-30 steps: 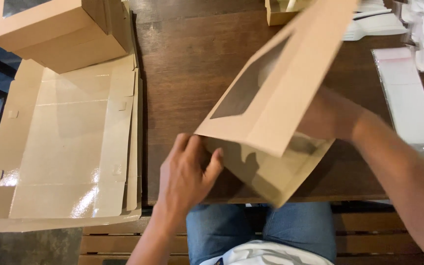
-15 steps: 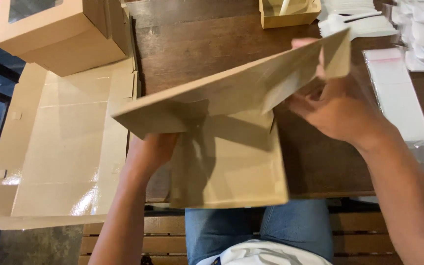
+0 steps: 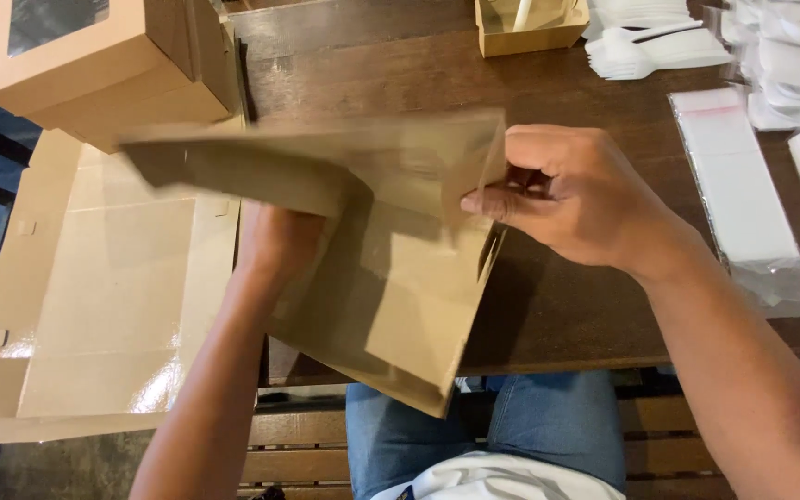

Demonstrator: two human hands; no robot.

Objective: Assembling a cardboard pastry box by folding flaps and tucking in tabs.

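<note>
A flat brown cardboard box blank (image 3: 391, 296) is held over the near edge of the dark wooden table (image 3: 557, 315), partly folded, with one panel raised and blurred. My left hand (image 3: 275, 245) is under the raised panel, gripping the blank from the left side. My right hand (image 3: 571, 199) pinches the raised panel's right edge between thumb and fingers. The lower corner of the blank hangs over my lap.
A stack of flat box blanks (image 3: 94, 296) lies at the left. An assembled brown box with a window lid (image 3: 94, 60) stands at the back left. At the back are a small open cardboard box (image 3: 530, 23) and white plastic forks (image 3: 650, 46). Clear plastic sleeves (image 3: 743, 194) lie at right.
The raised panel has swung down and leftward toward flat. My right hand moved lower and closer along its right edge. My left hand stays under the blank.
</note>
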